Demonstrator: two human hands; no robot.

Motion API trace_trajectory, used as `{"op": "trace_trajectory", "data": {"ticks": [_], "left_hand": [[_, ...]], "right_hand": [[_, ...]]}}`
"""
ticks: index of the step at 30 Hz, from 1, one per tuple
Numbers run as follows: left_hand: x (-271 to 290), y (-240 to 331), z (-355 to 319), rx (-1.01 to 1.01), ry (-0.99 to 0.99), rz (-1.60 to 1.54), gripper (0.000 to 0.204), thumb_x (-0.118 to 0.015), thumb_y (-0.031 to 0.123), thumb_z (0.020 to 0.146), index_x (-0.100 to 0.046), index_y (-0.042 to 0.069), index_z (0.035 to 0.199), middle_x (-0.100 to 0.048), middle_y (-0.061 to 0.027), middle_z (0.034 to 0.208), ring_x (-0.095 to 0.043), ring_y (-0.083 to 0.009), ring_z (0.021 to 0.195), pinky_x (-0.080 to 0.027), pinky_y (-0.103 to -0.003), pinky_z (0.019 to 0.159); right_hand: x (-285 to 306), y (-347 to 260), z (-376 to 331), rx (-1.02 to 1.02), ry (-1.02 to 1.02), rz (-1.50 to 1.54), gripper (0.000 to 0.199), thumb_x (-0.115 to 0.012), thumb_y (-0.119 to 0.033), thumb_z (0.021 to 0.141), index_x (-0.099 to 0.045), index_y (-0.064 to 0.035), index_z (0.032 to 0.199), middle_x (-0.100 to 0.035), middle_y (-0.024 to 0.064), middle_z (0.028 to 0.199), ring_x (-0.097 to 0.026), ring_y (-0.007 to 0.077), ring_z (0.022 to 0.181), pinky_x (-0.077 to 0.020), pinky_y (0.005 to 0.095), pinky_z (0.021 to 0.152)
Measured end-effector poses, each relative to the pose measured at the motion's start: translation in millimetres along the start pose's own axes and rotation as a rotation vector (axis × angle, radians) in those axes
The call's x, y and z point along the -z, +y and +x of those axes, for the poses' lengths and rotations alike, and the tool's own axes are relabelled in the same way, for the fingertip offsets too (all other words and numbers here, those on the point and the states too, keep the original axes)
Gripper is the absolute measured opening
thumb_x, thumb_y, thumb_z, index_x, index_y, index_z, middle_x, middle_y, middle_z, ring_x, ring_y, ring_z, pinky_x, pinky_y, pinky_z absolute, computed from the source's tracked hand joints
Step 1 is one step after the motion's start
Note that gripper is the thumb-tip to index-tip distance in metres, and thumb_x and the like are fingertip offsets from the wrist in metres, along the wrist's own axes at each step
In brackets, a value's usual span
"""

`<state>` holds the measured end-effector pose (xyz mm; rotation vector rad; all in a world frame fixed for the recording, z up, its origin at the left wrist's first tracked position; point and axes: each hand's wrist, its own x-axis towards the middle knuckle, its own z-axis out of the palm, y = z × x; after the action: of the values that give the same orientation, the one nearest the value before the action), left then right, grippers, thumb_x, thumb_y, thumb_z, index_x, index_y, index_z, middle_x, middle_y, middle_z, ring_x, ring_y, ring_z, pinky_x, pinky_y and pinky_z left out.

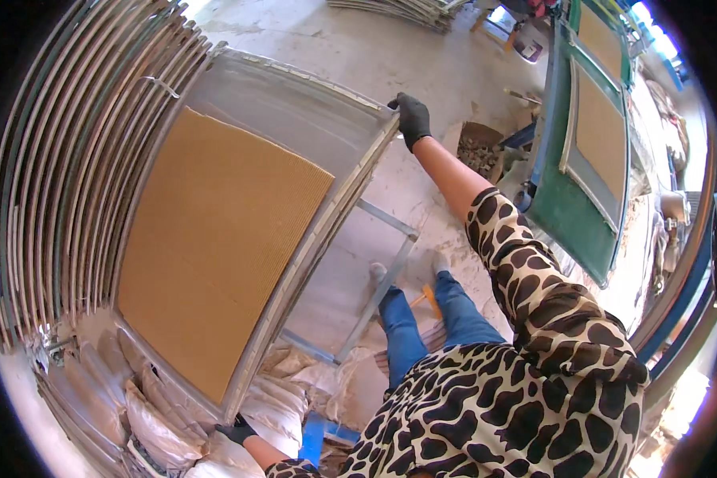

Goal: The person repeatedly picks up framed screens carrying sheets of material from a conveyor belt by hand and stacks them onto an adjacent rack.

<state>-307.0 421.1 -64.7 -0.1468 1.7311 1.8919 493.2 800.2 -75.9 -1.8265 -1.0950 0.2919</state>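
Note:
A large framed grey screen (275, 103) tilts in front of me on the left, with a tan, finely ribbed sheet (223, 247) covering most of its face. My right hand (412, 121), in a dark glove, is closed around the frame's far right corner. At the near corner my left hand (237, 431), also dark-gloved, grips the frame's edge; its fingers are partly hidden. Directly beyond the screen's left side stands a dense row of similar frames (72, 159), seen edge-on.
A grey metal stand (374, 299) is beneath the frame, beside my legs. To the right, a green table (562, 207) bears another framed tan panel (599, 131). A box of rubble (479, 151) sits by it. Pale sacks (163, 426) lie at lower left, and more frames (406, 9) at the back.

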Motion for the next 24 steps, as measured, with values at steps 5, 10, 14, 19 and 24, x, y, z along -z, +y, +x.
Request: {"op": "trace_trajectory", "data": {"ticks": [5, 10, 14, 19, 24], "left_hand": [[-32, -28, -20, 0.062, 0.089, 0.108, 0.063, -0.047, 0.05, 0.081, -0.032, 0.011, 0.128, -0.037, -0.0138, 0.127, -0.04, -0.0319, 0.111, -0.037, -0.044, 0.092], [-53, -62, -57, 0.215, 0.168, 0.248, 0.056, -0.037, 0.051, 0.084, -0.035, 0.011, 0.123, -0.042, -0.0102, 0.122, -0.044, -0.0322, 0.105, -0.037, -0.044, 0.091], [-78, -150, -117, 0.373, -0.066, 0.448, 0.054, -0.037, 0.05, 0.084, -0.035, 0.012, 0.123, -0.041, -0.0102, 0.122, -0.044, -0.0326, 0.105, -0.037, -0.045, 0.09], [-121, -268, -222, 0.664, -0.468, 0.673, 0.052, -0.037, 0.048, 0.085, -0.034, 0.013, 0.123, -0.041, -0.0101, 0.122, -0.044, -0.0332, 0.105, -0.038, -0.047, 0.089], [-176, -365, -347, 0.869, -0.807, 0.707, 0.05, -0.037, 0.046, 0.085, -0.033, 0.013, 0.122, -0.04, -0.0101, 0.122, -0.044, -0.0337, 0.105, -0.039, -0.048, 0.088]], "right_hand": [[17, 27, 6, 0.056, 0.02, -0.125, 0.029, -0.039, -0.023, 0.081, -0.061, -0.0039, 0.076, -0.06, 0.0162, 0.08, -0.057, 0.0271, 0.077, -0.0423, 0.0345, 0.071], [11, 28, -16, -0.025, -0.172, -0.012, 0.035, -0.029, -0.021, 0.087, -0.052, -0.0058, 0.109, -0.05, 0.0157, 0.114, -0.047, 0.0289, 0.107, -0.0346, 0.0359, 0.092], [55, 56, -73, -0.136, -0.22, 0.027, 0.05, -0.034, -0.042, 0.086, -0.054, -0.0012, 0.105, -0.051, 0.0198, 0.112, -0.045, 0.0334, 0.107, -0.0337, 0.0384, 0.092], [216, 213, -180, -0.355, -0.475, -0.46, 0.034, -0.039, -0.028, 0.084, -0.056, -0.0065, 0.106, -0.055, 0.0151, 0.108, -0.05, 0.0302, 0.102, -0.0379, 0.0373, 0.088], [382, 349, -266, -0.86, -0.332, -0.608, 0.036, -0.032, -0.022, 0.084, -0.056, -0.0081, 0.105, -0.054, 0.0161, 0.108, -0.054, 0.0309, 0.098, -0.0413, 0.042, 0.085]]}}
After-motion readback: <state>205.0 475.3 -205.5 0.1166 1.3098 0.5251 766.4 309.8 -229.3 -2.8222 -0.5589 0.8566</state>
